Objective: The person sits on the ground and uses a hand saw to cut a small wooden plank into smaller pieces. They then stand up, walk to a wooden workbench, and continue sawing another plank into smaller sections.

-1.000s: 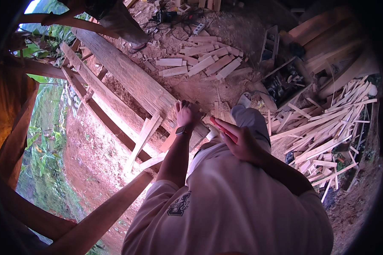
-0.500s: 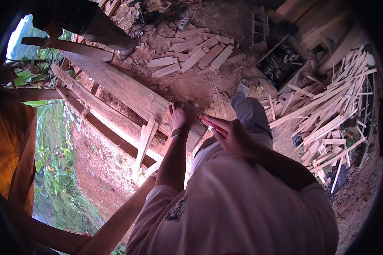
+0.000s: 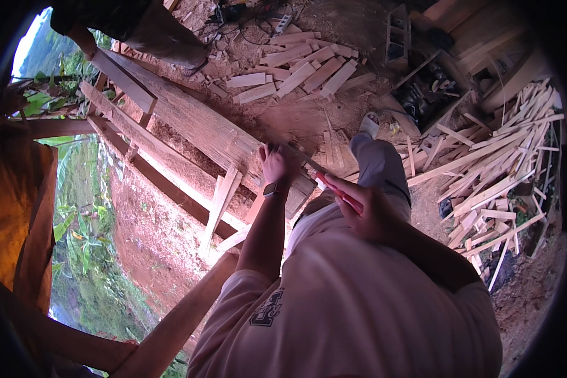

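Note:
My left hand (image 3: 278, 165), with a dark watch on its wrist, is pressed at the near end of a thick wooden beam (image 3: 201, 123). Its fingers are curled; what lies under them is hidden. My right hand (image 3: 366, 208) is closed round the red handle of a hand saw (image 3: 341, 188). The narrow blade (image 3: 307, 162) runs from the handle toward the beam end, just beyond my left hand; its teeth are too small to make out. A squared wooden end (image 3: 301, 192) sticks out below the blade, close to my waist.
At the upper left, another person (image 3: 164, 38) holds a board (image 3: 123, 79) over the beam. Long curved planks (image 3: 164, 151) run alongside on the left. Short cut boards (image 3: 296, 72) lie beyond, near a power strip (image 3: 283, 24). Wood strips (image 3: 491, 183) are heaped at right.
My right hand has drawn the saw back to the right, toward my body. My left hand stays at the beam end. The other person's board has swung to slope downward along the beam.

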A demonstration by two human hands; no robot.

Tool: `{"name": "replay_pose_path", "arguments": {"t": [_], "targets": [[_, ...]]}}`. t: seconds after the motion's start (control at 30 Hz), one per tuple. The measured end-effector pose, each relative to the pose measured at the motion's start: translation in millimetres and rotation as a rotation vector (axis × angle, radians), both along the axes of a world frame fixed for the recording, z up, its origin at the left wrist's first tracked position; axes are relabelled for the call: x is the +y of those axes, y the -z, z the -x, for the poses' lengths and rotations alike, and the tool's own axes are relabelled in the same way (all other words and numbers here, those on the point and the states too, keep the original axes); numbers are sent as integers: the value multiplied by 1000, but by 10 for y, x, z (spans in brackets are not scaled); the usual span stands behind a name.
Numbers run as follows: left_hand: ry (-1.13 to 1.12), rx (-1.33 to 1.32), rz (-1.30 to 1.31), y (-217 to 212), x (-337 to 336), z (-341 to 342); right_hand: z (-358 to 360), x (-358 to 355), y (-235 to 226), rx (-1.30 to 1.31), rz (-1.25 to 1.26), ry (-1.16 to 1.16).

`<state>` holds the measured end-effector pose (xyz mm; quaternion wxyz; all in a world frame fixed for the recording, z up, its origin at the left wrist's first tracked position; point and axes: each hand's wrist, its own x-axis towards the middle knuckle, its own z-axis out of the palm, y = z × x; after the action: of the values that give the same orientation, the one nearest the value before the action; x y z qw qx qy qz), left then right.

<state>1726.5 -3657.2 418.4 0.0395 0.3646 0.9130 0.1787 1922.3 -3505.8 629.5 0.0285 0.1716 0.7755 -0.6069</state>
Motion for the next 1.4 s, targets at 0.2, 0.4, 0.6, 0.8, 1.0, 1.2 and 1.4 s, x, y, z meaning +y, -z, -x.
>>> {"name": "replay_pose_path", "arguments": {"t": [0.2, 0.4, 0.6, 0.8, 1.0, 1.2, 1.4], "targets": [[5, -57, 8, -76, 93, -5, 413, -9, 510, 157, -45, 23], [-52, -102, 95, -5, 80, -57, 4, -61, 189, 60, -52, 24], [-46, -102, 98, -2, 65, -40, 64, 83, -75, 78, -90, 7], [-40, -161, 3, -168, 143, -49, 356, 54, 458, 161, -101, 10], [-58, -102, 71, -47, 141, -22, -30, -1, 143, 142, -66, 49], [-57, -47, 45, -59, 77, -46, -167, 145, -349, 30, -83, 0], [-68, -80, 71, -37, 123, -40, 549, -34, 784, 167, -83, 33]]}}
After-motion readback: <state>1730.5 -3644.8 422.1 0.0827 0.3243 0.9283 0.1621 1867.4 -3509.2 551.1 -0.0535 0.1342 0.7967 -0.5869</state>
